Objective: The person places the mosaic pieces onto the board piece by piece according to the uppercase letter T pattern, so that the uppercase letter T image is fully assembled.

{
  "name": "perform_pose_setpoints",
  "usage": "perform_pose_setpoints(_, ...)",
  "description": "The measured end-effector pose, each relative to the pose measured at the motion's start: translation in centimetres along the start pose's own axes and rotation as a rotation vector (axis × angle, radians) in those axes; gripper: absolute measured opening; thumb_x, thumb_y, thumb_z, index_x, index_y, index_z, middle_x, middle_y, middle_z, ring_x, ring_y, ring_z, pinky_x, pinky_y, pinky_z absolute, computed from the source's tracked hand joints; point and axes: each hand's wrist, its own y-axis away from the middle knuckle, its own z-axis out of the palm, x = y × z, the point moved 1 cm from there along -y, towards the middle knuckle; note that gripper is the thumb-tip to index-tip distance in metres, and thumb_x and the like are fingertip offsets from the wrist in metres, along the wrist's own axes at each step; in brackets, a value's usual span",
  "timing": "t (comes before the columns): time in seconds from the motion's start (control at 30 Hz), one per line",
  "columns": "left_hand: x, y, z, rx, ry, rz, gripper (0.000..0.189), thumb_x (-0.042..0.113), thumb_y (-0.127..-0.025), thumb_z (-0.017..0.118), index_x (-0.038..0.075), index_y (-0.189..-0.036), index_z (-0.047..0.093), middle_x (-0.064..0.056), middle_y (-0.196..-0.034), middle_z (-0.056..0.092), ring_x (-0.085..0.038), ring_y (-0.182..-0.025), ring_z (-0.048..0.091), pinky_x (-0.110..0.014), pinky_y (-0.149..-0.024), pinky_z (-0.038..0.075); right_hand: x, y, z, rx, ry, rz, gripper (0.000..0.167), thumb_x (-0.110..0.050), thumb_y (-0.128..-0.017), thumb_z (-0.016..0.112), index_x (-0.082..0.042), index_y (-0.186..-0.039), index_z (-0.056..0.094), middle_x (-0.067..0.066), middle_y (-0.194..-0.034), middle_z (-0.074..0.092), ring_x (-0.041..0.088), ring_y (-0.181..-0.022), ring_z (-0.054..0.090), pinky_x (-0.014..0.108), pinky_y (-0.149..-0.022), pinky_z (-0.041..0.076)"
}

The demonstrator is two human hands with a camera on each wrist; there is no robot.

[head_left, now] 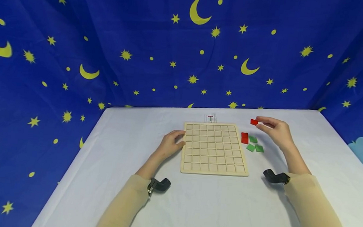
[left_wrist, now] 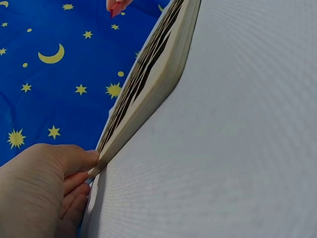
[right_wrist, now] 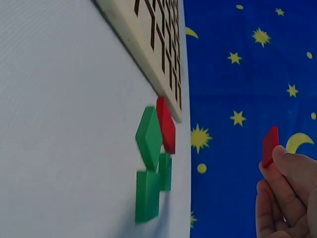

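Observation:
My right hand (head_left: 276,132) pinches a small red square tile (head_left: 254,122) between thumb and fingers, raised over the table right of the board. In the right wrist view the same red tile (right_wrist: 270,146) stands out from the fingertips. The thumb and fingertips of my left hand (head_left: 170,144) rest, spread apart, against the left edge of a pale wooden grid board (head_left: 213,173). Beside the board's right edge lie red tiles (head_left: 244,138), close together. Three green tiles (head_left: 259,148) are scattered just right of them.
A small card (head_left: 210,118) with a grid and a red and green T pattern lies behind the board. White cloth (head_left: 219,207) covers the table. A blue curtain (head_left: 161,38) with yellow moons and stars hangs behind it.

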Motion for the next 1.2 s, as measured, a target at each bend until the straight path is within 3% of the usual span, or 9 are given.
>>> perform_pose_setpoints(0.03, 0.0, 0.0, 0.0, 0.001, -0.001, 0.002, 0.044, 0.005, -0.085, 0.067, -0.003, -0.126, 0.055, -0.017, -0.125, 0.056, -0.028, -0.116, 0.054, -0.03, -0.099, 0.043, 0.6, -0.6, 0.2, -0.001, 0.005, -0.005, 0.052, -0.04, -0.086, 0.067, -0.013, -0.13, 0.058, 0.01, -0.132, 0.055, 0.032, -0.124, 0.045, 0.05, -0.102, 0.038)
perform_pose_setpoints(0.17, 0.1, 0.0, 0.0, 0.003, -0.006, -0.001, 0.044, 0.005, -0.084, 0.068, -0.003, -0.125, 0.056, -0.017, -0.125, 0.056, -0.028, -0.115, 0.054, -0.03, -0.099, 0.043, 4.5, -3.7, 1.5, 0.03, 0.048, -0.057, 0.047, -0.049, -0.083, 0.067, -0.029, -0.126, 0.062, -0.005, -0.126, 0.06, 0.019, -0.118, 0.052, 0.038, -0.097, 0.046)
perform_pose_setpoints(0.23, 0.2, 0.0, 0.0, 0.003, -0.007, -0.006, 0.044, 0.005, -0.084, 0.068, -0.003, -0.125, 0.056, -0.017, -0.125, 0.056, -0.028, -0.115, 0.054, -0.03, -0.099, 0.044, 4.6, -4.2, 2.1, 0.02, 0.054, -0.085, 0.046, -0.049, -0.083, 0.066, -0.029, -0.124, 0.063, -0.006, -0.124, 0.06, 0.018, -0.117, 0.053, 0.037, -0.095, 0.047)
perform_pose_setpoints(0.43, 0.4, 0.1, 0.0, -0.005, -0.015, -0.022, 0.044, 0.006, -0.085, 0.068, -0.002, -0.126, 0.056, -0.016, -0.126, 0.056, -0.027, -0.117, 0.053, -0.03, -0.1, 0.042, -2.8, -1.6, 3.4, -0.076, -0.022, -0.086, 0.048, -0.036, -0.087, 0.068, -0.008, -0.126, 0.061, 0.013, -0.129, 0.057, 0.035, -0.123, 0.046, 0.054, -0.1, 0.038)
perform_pose_setpoints(0.53, 0.3, 0.1, 0.0, -0.007, -0.015, -0.023, 0.044, 0.007, -0.085, 0.068, -0.002, -0.126, 0.056, -0.016, -0.127, 0.056, -0.027, -0.117, 0.053, -0.03, -0.1, 0.042, -4.8, -1.1, 4.0, -0.098, -0.012, -0.091, 0.045, -0.03, -0.088, 0.068, -0.006, -0.126, 0.061, 0.015, -0.129, 0.056, 0.035, -0.122, 0.047, 0.053, -0.1, 0.039)
perform_pose_setpoints(0.97, 0.2, 0.1, -0.2, 0.004, -0.027, -0.002, 0.044, 0.007, -0.084, 0.068, -0.003, -0.125, 0.056, -0.017, -0.125, 0.056, -0.029, -0.117, 0.053, -0.034, -0.101, 0.041, -7.3, -2.1, 7.6, -0.118, -0.048, -0.162, 0.04, -0.022, -0.087, 0.07, -0.006, -0.122, 0.063, 0.013, -0.126, 0.058, 0.031, -0.119, 0.051, 0.049, -0.099, 0.043)
perform_pose_setpoints(1.2, 0.3, 0.1, -0.1, 0.01, -0.021, 0.011, 0.043, 0.006, -0.084, 0.068, -0.002, -0.125, 0.057, -0.016, -0.124, 0.057, -0.027, -0.115, 0.055, -0.033, -0.1, 0.043, -8.8, -2.2, 8.8, -0.171, -0.083, -0.206, 0.039, -0.018, -0.089, 0.067, -0.001, -0.123, 0.061, 0.015, -0.125, 0.059, 0.033, -0.12, 0.05, 0.049, -0.099, 0.042)
